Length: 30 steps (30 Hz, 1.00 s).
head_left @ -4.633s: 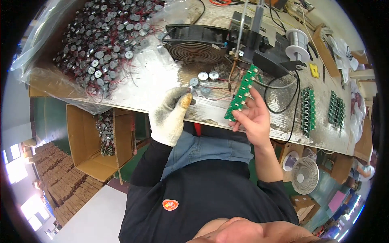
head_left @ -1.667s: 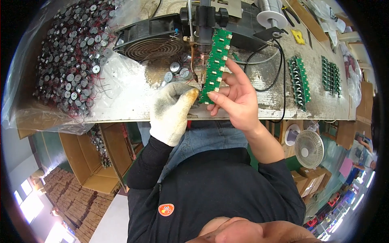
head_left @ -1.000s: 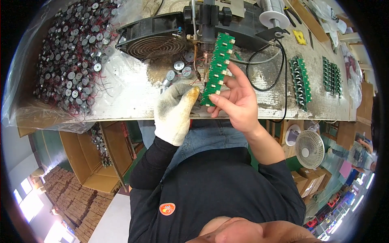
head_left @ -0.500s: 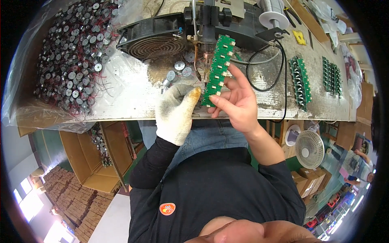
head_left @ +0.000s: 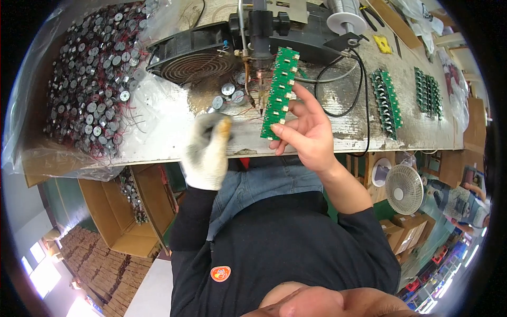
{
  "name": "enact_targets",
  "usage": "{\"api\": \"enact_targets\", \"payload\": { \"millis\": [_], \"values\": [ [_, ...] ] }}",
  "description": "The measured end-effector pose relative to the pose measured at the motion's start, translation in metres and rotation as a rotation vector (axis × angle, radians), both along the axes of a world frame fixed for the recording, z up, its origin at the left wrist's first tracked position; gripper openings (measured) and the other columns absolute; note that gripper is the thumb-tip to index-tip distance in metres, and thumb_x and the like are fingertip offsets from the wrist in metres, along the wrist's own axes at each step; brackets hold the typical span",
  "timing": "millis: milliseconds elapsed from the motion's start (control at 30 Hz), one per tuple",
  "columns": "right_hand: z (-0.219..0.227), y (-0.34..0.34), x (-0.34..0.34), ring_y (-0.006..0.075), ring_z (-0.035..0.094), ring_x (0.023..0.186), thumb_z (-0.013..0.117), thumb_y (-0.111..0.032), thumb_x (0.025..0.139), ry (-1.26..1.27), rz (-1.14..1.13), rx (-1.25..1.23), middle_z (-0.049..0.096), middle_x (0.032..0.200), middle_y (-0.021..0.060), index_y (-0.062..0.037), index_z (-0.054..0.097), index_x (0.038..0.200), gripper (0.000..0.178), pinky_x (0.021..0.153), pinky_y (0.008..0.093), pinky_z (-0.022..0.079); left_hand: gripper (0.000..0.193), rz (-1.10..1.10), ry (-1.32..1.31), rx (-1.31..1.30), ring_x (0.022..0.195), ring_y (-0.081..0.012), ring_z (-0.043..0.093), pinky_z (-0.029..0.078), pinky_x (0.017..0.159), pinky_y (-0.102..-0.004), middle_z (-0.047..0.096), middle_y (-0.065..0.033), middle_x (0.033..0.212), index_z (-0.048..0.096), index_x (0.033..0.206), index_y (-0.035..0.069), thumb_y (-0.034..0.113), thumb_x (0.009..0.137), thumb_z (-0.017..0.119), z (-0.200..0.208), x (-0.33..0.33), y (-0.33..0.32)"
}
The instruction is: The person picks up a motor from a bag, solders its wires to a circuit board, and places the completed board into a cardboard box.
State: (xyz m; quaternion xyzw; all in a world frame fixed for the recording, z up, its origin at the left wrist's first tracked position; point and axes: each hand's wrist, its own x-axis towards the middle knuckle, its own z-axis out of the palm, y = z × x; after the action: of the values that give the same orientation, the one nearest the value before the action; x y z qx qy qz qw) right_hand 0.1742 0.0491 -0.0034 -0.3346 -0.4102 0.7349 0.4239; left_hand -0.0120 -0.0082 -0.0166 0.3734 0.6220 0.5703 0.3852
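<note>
Cluttered workbench (head_left: pixel 158 121), right hand (head_left: pixel 309 134) holding circuit board (head_left: pixel 279 92)

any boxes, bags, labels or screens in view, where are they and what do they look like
Clear plastic bag: left on the bench, under the small round parts.
Open brown cardboard box: below the bench's left, holding more round parts.
Brown cartons: lower right, by a white fan.
Yellow tag: flat, upper right of bench.
No screens.
</note>
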Motion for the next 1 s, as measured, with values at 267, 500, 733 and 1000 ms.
{"api": "enact_targets", "payload": {
  "millis": [267, 500, 733, 1000],
  "values": [
    [-0.012, 0.0, -0.001, 0.0168, 0.064, 0.068, 0.058, 0.01, 0.081, -0.049, -0.077, 0.066, 0.056, 0.118, 0.0165, -0.0052, 0.024, 0.145, 0.074, 0.048, 0.0244, 0.053, 0.02, 0.616, 0.792, -0.07, 0.078, -0.0188, 0.062, 0.048, 0.075, -0.0285, 0.067, -0.0086, 0.087, 0.066, 0.092, 0.001, 0.011, 0.076, 0.073, -0.01, -0.107, -0.029],
    [-0.01, 0.0, -0.002, 0.0168, 0.062, 0.063, 0.058, 0.011, 0.082, -0.1, -0.083, 0.092, 0.057, 0.11, 0.0184, -0.0013, 0.025, 0.143, 0.071, 0.049, 0.0253, 0.053, 0.032, 0.486, 1.012, -0.263, 0.085, -0.0266, 0.064, 0.049, 0.078, -0.0337, 0.066, -0.0134, 0.091, 0.064, 0.104, 0.004, 0.017, 0.075, 0.072, 0.018, -0.151, -0.042],
    [-0.015, 0.0, -0.004, 0.0188, 0.064, 0.065, 0.06, 0.009, 0.082, -0.042, -0.057, 0.078, 0.056, 0.111, 0.0189, -0.0062, 0.022, 0.145, 0.074, 0.049, 0.026, 0.052, 0.026, 0.238, 1.282, -0.32, 0.094, -0.0313, 0.063, 0.048, 0.085, -0.0367, 0.067, -0.0161, 0.099, 0.069, 0.099, 0.004, 0.024, 0.083, 0.065, 0.015, -0.167, -0.02],
    [-0.012, 0.002, -0.003, 0.0179, 0.064, 0.066, 0.062, 0.007, 0.083, 0.017, 0.005, 0.03, 0.053, 0.107, 0.0128, -0.0076, 0.025, 0.144, 0.073, 0.051, 0.0266, 0.054, 0.013, 0.287, 1.163, -0.101, 0.087, -0.026, 0.06, 0.049, 0.077, -0.031, 0.059, -0.0123, 0.094, 0.066, 0.096, 0.001, 0.008, 0.084, 0.064, 0.021, -0.135, -0.021]
  ]
}}
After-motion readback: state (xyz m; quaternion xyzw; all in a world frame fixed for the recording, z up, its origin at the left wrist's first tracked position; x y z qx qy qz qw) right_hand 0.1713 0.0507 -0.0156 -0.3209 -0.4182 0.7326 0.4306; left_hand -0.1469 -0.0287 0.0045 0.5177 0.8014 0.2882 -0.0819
